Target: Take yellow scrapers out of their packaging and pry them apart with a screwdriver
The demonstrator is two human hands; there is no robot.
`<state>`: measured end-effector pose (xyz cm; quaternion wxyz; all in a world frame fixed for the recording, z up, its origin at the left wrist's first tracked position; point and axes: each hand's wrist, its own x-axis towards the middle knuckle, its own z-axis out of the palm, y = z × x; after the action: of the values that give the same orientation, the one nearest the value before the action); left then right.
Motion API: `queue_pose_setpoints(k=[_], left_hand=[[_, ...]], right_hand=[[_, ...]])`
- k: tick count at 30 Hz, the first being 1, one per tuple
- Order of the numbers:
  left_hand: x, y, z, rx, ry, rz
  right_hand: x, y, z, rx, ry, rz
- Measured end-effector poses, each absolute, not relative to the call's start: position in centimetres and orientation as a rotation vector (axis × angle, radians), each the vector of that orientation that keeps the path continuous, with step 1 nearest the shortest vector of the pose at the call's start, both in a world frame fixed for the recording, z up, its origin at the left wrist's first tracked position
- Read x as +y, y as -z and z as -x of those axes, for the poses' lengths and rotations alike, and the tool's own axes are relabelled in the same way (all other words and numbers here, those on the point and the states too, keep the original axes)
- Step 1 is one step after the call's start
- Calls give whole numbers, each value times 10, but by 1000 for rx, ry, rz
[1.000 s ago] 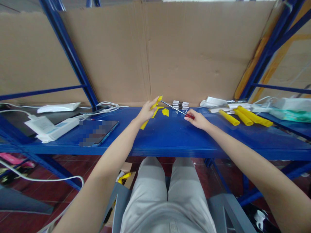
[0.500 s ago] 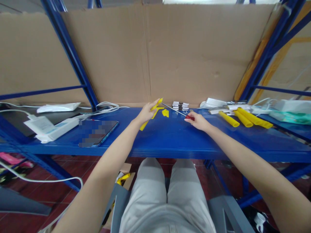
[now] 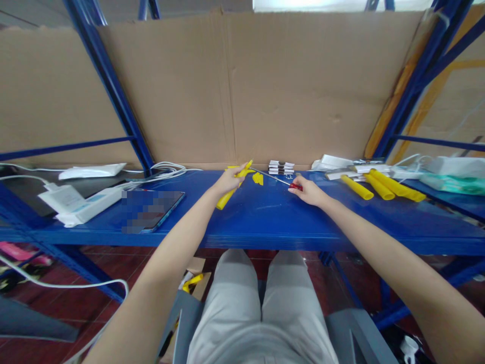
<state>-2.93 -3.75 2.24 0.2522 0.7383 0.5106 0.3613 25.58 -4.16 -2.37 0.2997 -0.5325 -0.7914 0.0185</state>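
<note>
Head view, which is all I have to go on: at the far middle of the blue shelf (image 3: 261,217), a person's left hand (image 3: 229,179) has its fingers closed on a yellow strip (image 3: 247,165), pinching it so that one end pokes out past the fingertips. Another yellow length (image 3: 224,200) shows on the near side of that hand; I can't tell whether the two are one piece. The right hand (image 3: 308,191) is wrapped around the red handle of a screwdriver (image 3: 296,186), whose thin metal shaft runs left toward the yellow strip. Whether the tip touches it, I can't make out.

Between the hands lie a crumpled yellow scrap (image 3: 258,178) and, farther back, a small stack of white bundles (image 3: 281,167) with dark bands. Yellow tubes (image 3: 357,187) lie to the right; a phone (image 3: 161,210) and a white power strip (image 3: 91,202) to the left.

As I judge it, the worry is the tip: if it skids off that slick-looking yellow surface, it could jab the left fingers, since the shaft points straight at them. A loose pinch might let the strip twist away, and a sweeping left elbow could knock the phone, which sits close to the near edge.

I can read no brand or lettering anywhere: the phone's screen is blocked out, and the marks on the bundles are too small.
</note>
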Motion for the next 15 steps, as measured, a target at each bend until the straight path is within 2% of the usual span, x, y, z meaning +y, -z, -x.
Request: queue_pose_setpoints(k=[15], left_hand=[[-34,-21,30,1369,-865,-1921]], right_hand=[[-44,17,-256,-2169,-18,1492]])
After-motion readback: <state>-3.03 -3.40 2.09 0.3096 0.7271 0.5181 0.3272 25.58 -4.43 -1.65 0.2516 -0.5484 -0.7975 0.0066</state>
